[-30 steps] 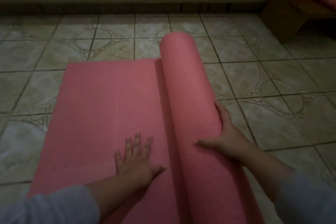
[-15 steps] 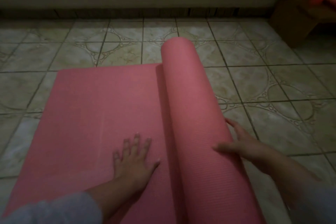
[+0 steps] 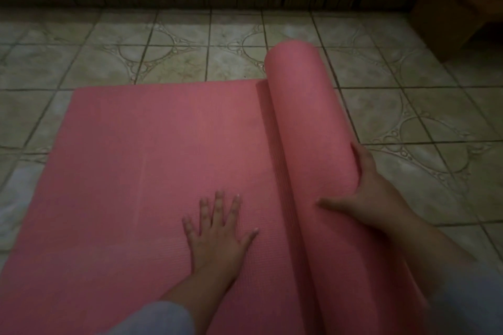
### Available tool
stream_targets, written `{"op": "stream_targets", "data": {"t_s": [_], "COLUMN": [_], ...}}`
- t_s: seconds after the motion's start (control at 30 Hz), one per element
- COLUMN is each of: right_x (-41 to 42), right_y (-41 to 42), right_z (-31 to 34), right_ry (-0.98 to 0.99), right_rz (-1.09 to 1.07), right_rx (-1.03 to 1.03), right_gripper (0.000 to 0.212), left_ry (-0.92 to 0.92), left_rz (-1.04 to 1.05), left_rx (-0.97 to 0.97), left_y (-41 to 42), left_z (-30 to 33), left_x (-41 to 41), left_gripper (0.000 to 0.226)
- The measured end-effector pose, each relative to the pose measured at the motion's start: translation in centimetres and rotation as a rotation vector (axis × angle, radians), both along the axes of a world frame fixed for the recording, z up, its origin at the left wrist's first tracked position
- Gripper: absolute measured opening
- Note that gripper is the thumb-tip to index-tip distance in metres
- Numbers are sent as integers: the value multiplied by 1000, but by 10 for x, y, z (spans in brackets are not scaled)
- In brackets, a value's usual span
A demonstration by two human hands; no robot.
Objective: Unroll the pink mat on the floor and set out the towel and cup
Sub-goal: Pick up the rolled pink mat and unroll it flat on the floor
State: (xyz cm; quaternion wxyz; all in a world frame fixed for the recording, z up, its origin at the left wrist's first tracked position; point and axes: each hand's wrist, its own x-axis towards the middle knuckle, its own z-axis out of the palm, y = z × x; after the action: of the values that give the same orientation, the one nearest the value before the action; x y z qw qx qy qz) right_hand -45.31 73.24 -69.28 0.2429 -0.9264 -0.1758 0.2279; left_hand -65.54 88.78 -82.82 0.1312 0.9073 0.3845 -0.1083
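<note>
The pink mat (image 3: 152, 160) lies partly unrolled on the tiled floor, its flat part to the left. Its rolled part (image 3: 304, 117) stands as a thick tube along the right side of the flat part. My left hand (image 3: 217, 234) rests flat on the unrolled mat, fingers spread, just left of the roll. My right hand (image 3: 364, 193) cups the right side of the roll, thumb on top and fingers wrapped around its far side. No towel or cup is in view.
Patterned beige floor tiles (image 3: 424, 122) stretch to the right of the roll and behind the mat. A dark wall base (image 3: 217, 0) runs across the back. A brown box (image 3: 446, 16) stands at the back right with something red above it.
The roll has moved to the right and more flat mat shows. My right hand, loose on the roll half a second ago, again cups its right side. My left hand stays pressed flat.
</note>
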Motion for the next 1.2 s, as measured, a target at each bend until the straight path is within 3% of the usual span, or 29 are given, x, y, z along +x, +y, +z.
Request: {"op": "stream_targets", "data": {"t_s": [0.4,0.53,0.63,0.77,0.9,1.2], "right_x": [-24,-39,-62,-62,-35,-62], "right_y": [24,35,50,42,27,63], "right_z": [1,6,-8,-24,-14,-13], "right_ry": [98,-249,-317,-362,-154,-128], "right_rz": [-10,157,271,237,53,155], "right_rx": [-71,-241,-288,-357,-303,-193], "right_gripper": [131,104,88,102,132,128], "left_ry": [59,-20,-40,10,45,44], "left_rz": [52,64,23,50,51,101], "left_rx": [-61,-83,-112,-135,-142,-138], "left_y": [34,17,-1,-6,-5,5], "left_z": [7,10,11,8,7,11], "left_x": [-26,-6,8,14,15,-1], "left_gripper": [78,70,73,88,91,93]}}
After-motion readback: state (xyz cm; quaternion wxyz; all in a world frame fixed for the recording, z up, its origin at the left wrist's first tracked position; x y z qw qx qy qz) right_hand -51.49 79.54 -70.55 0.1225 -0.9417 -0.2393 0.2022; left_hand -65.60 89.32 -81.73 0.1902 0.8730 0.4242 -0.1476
